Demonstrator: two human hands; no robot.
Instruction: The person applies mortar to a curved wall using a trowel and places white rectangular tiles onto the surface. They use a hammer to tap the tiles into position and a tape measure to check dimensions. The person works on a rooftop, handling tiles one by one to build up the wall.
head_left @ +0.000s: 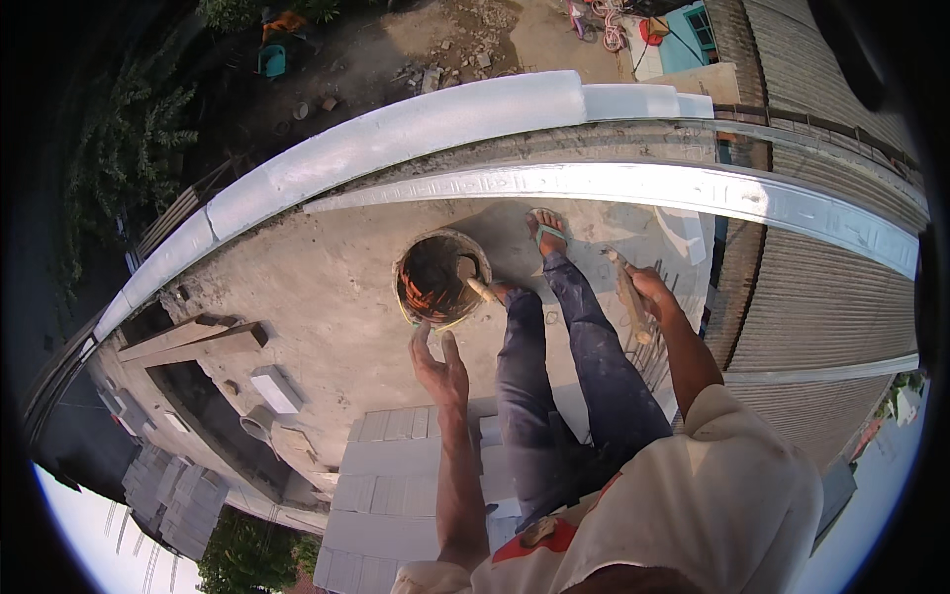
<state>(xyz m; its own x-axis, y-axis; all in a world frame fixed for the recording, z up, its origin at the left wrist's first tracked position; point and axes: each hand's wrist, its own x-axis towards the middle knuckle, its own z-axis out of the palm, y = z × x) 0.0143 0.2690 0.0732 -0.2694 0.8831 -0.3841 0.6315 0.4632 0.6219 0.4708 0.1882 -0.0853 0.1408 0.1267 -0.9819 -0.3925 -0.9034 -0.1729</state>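
Observation:
My left hand [441, 372] has its fingers and thumb apart, with the fingertips at the near rim of a round bucket [400, 288]. Whether they touch the rim I cannot tell. Inside the bucket it is dark with orange-brown patches, and a trowel [482, 290] leans in it with its pale handle over the right side. To the right of my legs, my right hand [648, 286] is closed around a wooden-handled tool [629, 298]; its exact kind does not show. My sandalled foot [546, 232] stands on the concrete just right of the bucket.
Pale blocks [396, 99] form a low wall along the far edge, with lower ground beyond. A long silvery metal channel [594, 179] lies inside it. Stacked blocks [381, 495] are near me. Planks [203, 344] border an opening at left; corrugated roofing [811, 307] lies right.

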